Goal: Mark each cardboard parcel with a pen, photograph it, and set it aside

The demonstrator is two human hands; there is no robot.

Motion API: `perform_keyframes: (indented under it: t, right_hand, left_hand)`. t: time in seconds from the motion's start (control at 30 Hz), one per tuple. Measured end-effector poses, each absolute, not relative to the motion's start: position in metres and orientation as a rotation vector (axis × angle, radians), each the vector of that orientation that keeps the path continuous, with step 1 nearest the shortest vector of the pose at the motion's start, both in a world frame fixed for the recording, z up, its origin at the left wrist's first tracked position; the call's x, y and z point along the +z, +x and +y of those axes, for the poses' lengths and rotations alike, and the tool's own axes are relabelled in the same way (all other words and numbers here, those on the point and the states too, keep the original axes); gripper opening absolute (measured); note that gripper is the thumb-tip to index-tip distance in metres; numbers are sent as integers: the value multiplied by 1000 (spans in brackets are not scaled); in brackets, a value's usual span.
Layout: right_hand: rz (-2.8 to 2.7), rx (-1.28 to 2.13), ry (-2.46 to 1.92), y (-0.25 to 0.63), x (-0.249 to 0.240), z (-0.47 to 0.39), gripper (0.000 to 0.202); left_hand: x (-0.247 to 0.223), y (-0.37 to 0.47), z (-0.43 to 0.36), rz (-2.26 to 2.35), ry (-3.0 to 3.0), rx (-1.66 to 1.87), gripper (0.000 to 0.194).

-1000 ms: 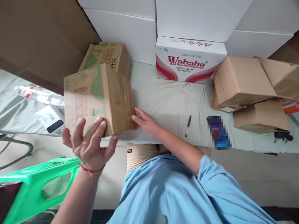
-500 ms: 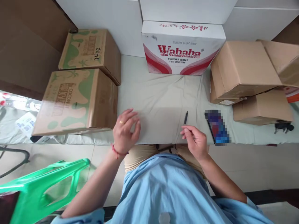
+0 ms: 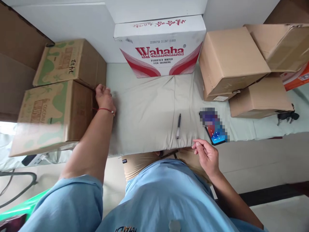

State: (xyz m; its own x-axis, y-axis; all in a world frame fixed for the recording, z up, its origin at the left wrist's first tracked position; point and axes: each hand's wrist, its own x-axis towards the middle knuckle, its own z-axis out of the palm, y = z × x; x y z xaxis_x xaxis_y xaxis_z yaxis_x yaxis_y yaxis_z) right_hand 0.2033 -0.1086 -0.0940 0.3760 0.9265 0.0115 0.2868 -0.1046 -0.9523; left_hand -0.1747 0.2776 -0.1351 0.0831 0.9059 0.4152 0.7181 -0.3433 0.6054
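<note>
My left hand [image 3: 105,98] reaches far forward beside the brown side of the front coconut carton [image 3: 45,116], near the carton marked 2422 [image 3: 60,64] behind it. Its fingers are bent and their tips are hidden, so I cannot tell whether they grip anything. A red string circles that wrist. At the table's front edge, my right hand [image 3: 206,154] hovers loosely curled, with thumb and fingers a little apart and nothing in them. Forward and left of it lies a pen [image 3: 179,126] with a dark upper part. Close by rests a phone [image 3: 214,129], its lit screen partly blurred out.
A white and red Wahaha water carton [image 3: 160,48] stands at the back. Plain brown boxes [image 3: 233,61] are stacked at the right, with keys [image 3: 288,116] beside them. The table carries a pale green cloth [image 3: 145,119]. A green stool [image 3: 21,206] shows at lower left.
My left hand has gone forward and left, from the table's front to the side of the cartons. My right hand has drawn back slightly from the pen. The view has shifted and tilted.
</note>
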Motion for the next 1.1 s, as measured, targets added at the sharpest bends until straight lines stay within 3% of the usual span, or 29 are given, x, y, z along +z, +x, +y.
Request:
perform_keyframes:
  t: [0.2, 0.3, 0.47, 0.6, 0.67, 0.73, 0.9, 1.1]
  right_hand:
    - [-1089, 783, -1606, 216, -102, -110, 24]
    - [-1089, 789, -1580, 215, -102, -110, 22]
    - [-1088, 770, -1557, 215, -95, -115, 21]
    - [-1077, 620, -1616, 236, -81, -118, 21]
    - [-1031, 404, -1674, 256, -72, -114, 22]
    - [-1015, 122, -1726, 280, -64, -105, 30]
    - [-1306, -422, -1786, 330, -52, -58, 91]
    - [-1633, -626, -1833, 345, -42, 12, 94]
  left_hand:
    - [-135, -194, 253, 1894, 1419, 1257, 46]
    - [-124, -196, 248, 1859, 1257, 1201, 36]
    - [-101, -190, 231, 1763, 1194, 1075, 9]
    - [-91, -171, 198, 1791, 1302, 1056, 3]
    - [-89, -159, 173, 1833, 1400, 1047, 15]
    - [-88, -149, 144, 1861, 1524, 1004, 25]
    - [-94, -147, 72, 1876, 1842, 894, 24]
    - [-118, -166, 33, 1765, 2095, 738, 22]
